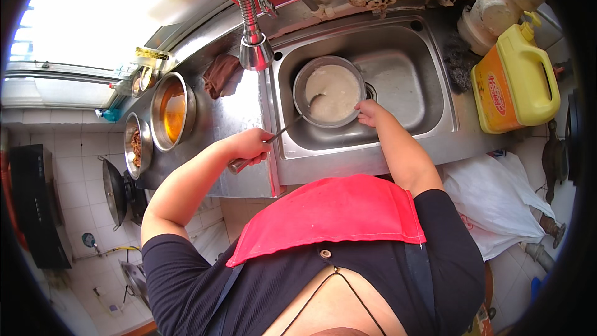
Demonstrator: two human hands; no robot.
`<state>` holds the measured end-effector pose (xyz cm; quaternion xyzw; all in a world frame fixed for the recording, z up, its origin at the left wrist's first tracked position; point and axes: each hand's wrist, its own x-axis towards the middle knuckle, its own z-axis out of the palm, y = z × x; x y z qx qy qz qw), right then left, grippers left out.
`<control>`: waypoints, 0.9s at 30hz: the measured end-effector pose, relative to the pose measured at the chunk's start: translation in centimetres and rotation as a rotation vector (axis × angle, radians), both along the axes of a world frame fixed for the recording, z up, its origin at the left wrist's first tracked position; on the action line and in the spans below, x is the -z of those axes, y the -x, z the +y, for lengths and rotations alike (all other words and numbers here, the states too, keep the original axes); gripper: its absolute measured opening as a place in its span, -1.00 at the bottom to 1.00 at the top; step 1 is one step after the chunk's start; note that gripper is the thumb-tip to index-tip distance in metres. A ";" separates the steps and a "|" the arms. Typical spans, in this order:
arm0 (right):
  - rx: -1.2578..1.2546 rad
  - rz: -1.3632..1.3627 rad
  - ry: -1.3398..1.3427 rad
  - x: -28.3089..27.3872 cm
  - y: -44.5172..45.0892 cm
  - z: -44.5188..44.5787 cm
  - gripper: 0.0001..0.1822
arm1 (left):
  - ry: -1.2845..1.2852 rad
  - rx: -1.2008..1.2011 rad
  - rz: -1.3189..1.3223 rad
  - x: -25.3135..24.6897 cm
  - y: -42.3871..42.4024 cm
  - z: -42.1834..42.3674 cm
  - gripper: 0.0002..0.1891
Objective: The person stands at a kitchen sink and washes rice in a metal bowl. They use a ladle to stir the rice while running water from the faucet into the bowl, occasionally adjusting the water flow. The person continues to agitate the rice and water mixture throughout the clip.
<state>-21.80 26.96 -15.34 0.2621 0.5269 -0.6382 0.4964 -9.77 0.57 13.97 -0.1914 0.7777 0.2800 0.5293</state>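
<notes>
My left hand [253, 145] is closed around the handle of a long metal ladle [288, 128]. The ladle's head dips into a pale, creamy liquid [333, 91], so its bowl is mostly hidden. That liquid sits in a round metal basin [301, 73], which rests in the left part of a stainless steel sink [396, 79]. With fingers at the lower right rim, my right hand [368, 112] grips the basin. Part of the sink drain [371, 91] shows just beside the basin.
A flexible faucet [255, 51] hangs over the sink's left edge. On the left counter stand a steel bowl of amber liquid [172, 114], a bowl of brown food pieces [136, 147] and a brown cloth [222, 75]. A yellow detergent jug [515, 79] stands at right.
</notes>
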 end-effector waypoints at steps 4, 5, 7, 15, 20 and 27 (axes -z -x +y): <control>0.005 0.011 -0.023 -0.6 -0.4 -0.1 -0.43 | -0.249 -0.411 -0.127 2.3 -0.6 -0.1 -0.62; 0.009 0.013 -0.039 -0.8 -0.5 -0.2 -0.42 | -0.321 -0.511 -0.149 2.8 -0.8 0.1 -0.62; 0.015 0.012 -0.043 0.5 -0.2 -0.2 -0.48 | -0.462 -0.692 -0.194 3.3 -0.9 0.8 -0.61; 0.055 0.016 0.000 3.4 0.0 -0.1 -0.88 | -0.748 -1.163 -0.120 8.3 -3.3 3.4 -0.69; 0.031 0.024 -0.034 3.0 0.1 -0.1 -0.91 | -0.835 -1.321 -0.017 11.0 -4.9 5.2 -0.75; 0.021 0.038 -0.054 2.2 -0.2 -0.1 -0.77 | -0.778 -1.205 0.158 7.3 -7.6 6.0 -0.64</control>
